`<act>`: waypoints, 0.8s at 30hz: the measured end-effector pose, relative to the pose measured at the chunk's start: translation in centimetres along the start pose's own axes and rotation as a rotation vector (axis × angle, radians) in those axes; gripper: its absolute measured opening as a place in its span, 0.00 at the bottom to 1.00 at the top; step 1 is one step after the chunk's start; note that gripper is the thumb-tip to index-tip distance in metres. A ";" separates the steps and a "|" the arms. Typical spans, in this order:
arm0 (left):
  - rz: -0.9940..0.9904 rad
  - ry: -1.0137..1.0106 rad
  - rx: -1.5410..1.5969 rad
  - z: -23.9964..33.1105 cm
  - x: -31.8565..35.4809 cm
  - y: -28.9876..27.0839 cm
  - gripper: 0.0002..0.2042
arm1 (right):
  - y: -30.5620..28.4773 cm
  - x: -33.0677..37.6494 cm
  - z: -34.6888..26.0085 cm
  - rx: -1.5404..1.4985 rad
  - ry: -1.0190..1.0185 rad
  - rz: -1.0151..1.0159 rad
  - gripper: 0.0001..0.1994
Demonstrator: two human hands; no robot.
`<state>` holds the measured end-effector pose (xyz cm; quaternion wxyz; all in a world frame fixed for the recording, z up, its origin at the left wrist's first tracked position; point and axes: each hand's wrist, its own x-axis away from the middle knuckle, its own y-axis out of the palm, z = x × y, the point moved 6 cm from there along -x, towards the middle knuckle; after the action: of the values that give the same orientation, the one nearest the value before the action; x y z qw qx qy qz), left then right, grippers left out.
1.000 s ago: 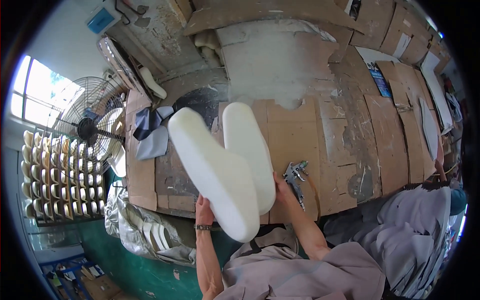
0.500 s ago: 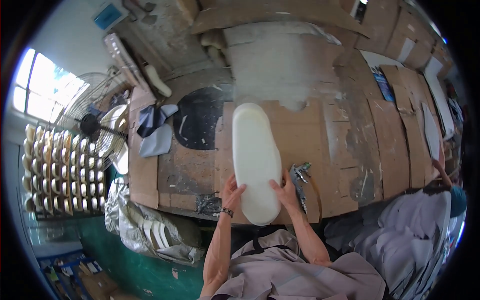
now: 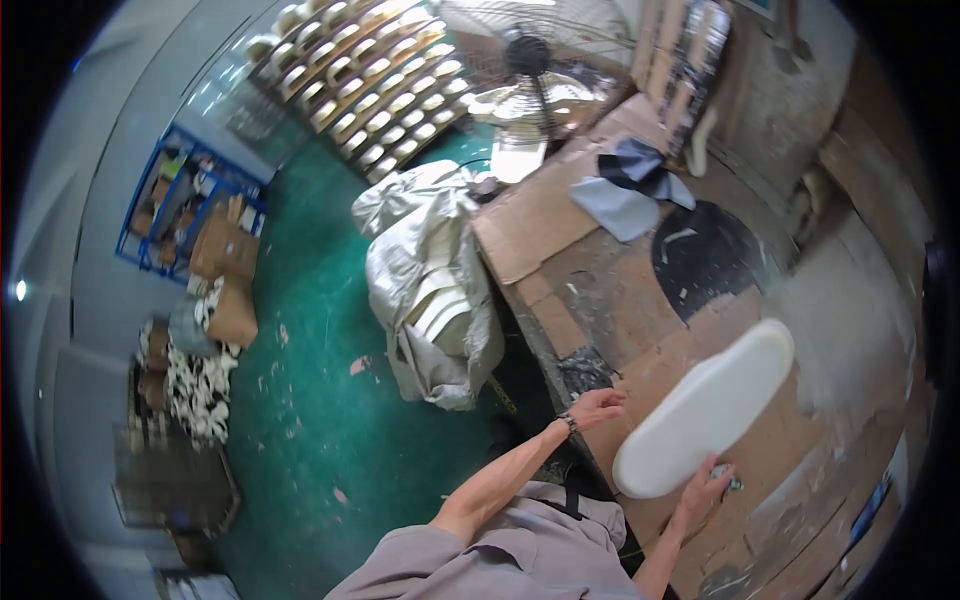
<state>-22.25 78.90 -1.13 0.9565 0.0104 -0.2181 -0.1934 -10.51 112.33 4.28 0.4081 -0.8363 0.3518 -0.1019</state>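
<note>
Far off to the left of the left hand, a blue shelf stands on the green floor. Nearer come a rack of pale pieces, a silvery sack and a fan. That hand is released, fingers loosely bent, near the table edge and apart from the sole. Beyond it lie grey cloths and a black disc. The white sole slants between both hands and past them, over cardboard. The right hand has its thumb at the sole's side; whether it grasps that or the partly hidden spray gun just beside its fingers, I cannot tell
</note>
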 end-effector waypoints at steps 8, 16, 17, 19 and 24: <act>0.607 -0.175 -0.222 -10.3 16.4 -20.7 0.21 | -0.1 1.2 -21.9 -0.121 -0.546 -0.082 0.23; 0.988 -0.632 -0.160 -27.3 37.2 -27.6 0.18 | 18.8 17.7 -35.5 -0.498 -0.397 -0.959 0.15; 0.974 -0.701 0.005 -29.2 39.0 -27.1 0.18 | 20.0 20.4 -37.6 -0.393 -0.491 -1.029 0.15; 0.986 -0.779 0.266 -30.0 40.6 -27.0 0.15 | 23.5 24.6 -39.5 -0.464 -0.544 -1.120 0.16; 1.161 -0.801 0.412 -30.8 46.5 -27.1 0.11 | 28.2 34.6 -45.3 -0.244 -0.831 -1.414 0.21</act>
<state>19.40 34.45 -12.61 0.7304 0.0011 -0.5533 0.4005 -20.15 49.61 8.19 0.2509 -0.8680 -0.4280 0.0218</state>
